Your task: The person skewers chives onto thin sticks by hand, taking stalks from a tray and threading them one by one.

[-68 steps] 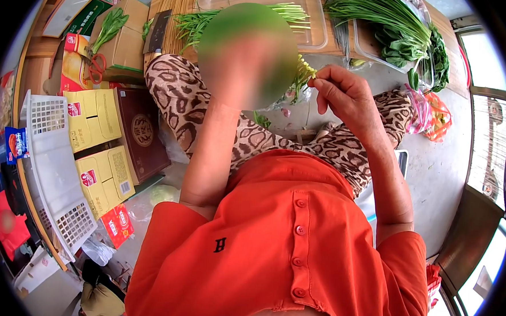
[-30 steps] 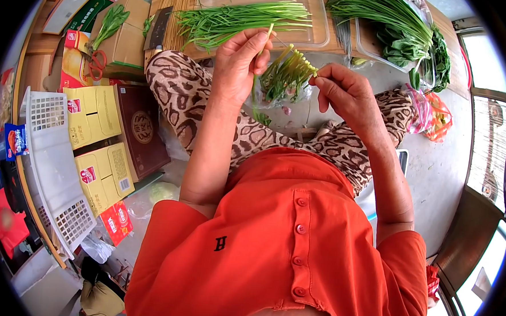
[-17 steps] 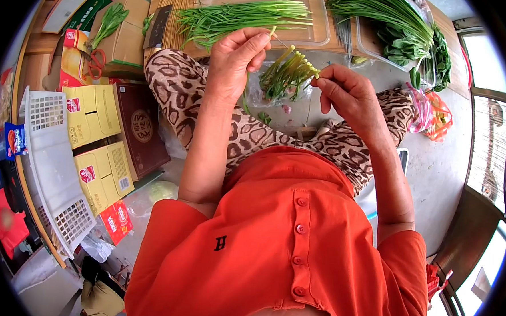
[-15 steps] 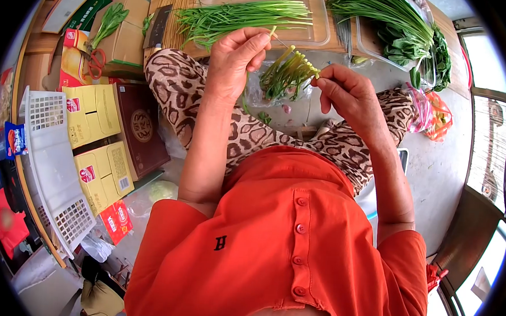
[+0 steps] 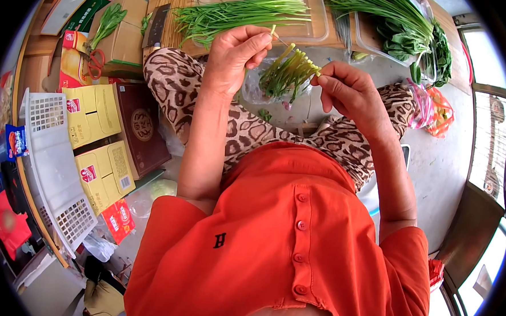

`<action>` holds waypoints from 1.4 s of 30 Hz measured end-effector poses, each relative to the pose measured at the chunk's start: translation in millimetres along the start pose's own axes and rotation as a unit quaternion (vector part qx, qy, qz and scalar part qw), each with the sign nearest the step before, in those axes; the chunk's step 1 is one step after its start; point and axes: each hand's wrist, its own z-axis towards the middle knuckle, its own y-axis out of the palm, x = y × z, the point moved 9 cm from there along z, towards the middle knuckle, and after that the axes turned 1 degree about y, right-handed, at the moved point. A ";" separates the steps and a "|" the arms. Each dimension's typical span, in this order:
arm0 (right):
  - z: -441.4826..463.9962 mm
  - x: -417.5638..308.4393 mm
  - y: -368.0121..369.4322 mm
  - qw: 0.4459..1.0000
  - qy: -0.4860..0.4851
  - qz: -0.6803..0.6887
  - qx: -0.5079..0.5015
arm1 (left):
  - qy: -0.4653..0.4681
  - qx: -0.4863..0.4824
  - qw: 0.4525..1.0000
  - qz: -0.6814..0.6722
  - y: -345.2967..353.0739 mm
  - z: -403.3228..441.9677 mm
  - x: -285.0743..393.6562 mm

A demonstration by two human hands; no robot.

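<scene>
My left hand (image 5: 235, 57) is closed in a pinch on a green stalk, probably a garlic chive; its pale cut end (image 5: 273, 30) sticks up past the thumb. A thin skewer (image 5: 280, 41) slants from there down towards my right hand (image 5: 345, 91). Several folded green stalks (image 5: 291, 74) are strung along it in a row, pale ends up and leaves hanging. My right thumb and fingers pinch the lower right end of this row; the skewer's end is hidden in them. Beyond my hands, a pile of long green stalks (image 5: 243, 14) lies across a clear plastic tray (image 5: 319, 33).
Bamboo skewers (image 5: 169, 2) and a dark cleaver blade (image 5: 155, 27) lie left of the tray. Thin metal skewers (image 5: 342, 31) lie to its right, beside more leafy greens (image 5: 403, 28). Red scissors (image 5: 96, 64) and cardboard boxes (image 5: 98, 115) stand at left. Below the hands lies a plastic bag (image 5: 251, 92).
Both hands stay nearly in place, still pinching. The hanging stalks have swung slightly, and the whole view has shifted a little.
</scene>
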 end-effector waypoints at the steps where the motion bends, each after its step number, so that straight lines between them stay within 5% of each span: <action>1: -0.6 -0.4 0.3 1.000 0.006 0.009 -0.004 | -0.003 -0.004 1.000 0.001 0.9 0.3 -0.9; 12: -1.1 -7.2 -0.4 1.000 0.001 0.011 0.007 | -0.024 -0.046 0.999 -0.004 19.5 1.5 -10.4; 14: 0.3 -6.6 -0.9 1.000 0.003 0.021 0.004 | 0.044 -0.025 0.998 0.042 20.2 4.5 -1.7; 22: -1.9 33.4 -34.9 0.996 0.029 0.065 0.056 | -0.027 -0.071 0.975 0.211 13.7 46.8 -31.6; 28: -30.4 64.1 -67.5 0.981 0.058 0.135 0.123 | 0.076 0.022 0.876 0.476 -16.7 135.9 -79.5; 31: -40.6 74.4 -79.1 0.975 0.064 0.163 0.137 | 0.152 -0.045 0.747 0.645 12.5 150.2 -101.6; 34: -45.9 83.0 -88.2 0.971 0.065 0.177 0.146 | 0.180 -0.085 0.674 0.711 26.3 154.8 -119.4; 42: -43.7 91.5 -93.7 0.965 0.071 0.203 0.152 | 0.130 -0.084 0.613 0.775 15.3 169.3 -144.3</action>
